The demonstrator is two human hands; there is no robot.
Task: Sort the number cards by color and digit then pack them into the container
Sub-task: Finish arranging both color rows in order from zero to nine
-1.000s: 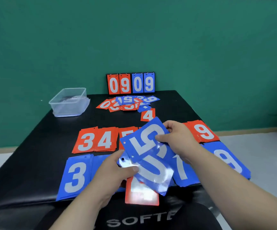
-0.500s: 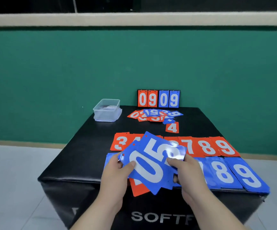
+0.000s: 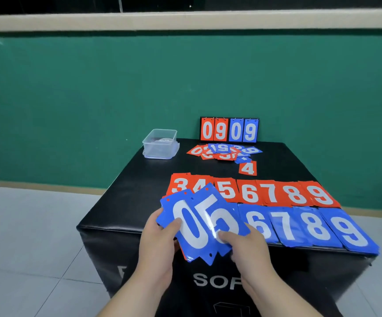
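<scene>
Holding two blue cards (image 3: 199,227) — 0 and 5 — both hands (image 3: 160,245)

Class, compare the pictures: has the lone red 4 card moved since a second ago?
No. The red 4 card still lies just in front of the loose pile, below the scoreboard.

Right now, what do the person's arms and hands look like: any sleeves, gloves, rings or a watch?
Both hands are bare: no gloves on the left hand or the right hand, and no rings visible on the fingers that show. Both forearms are uncovered down to the bottom edge of the picture, with no sleeve, watch or wristband in view. Nothing is marked or taped on them.
</scene>
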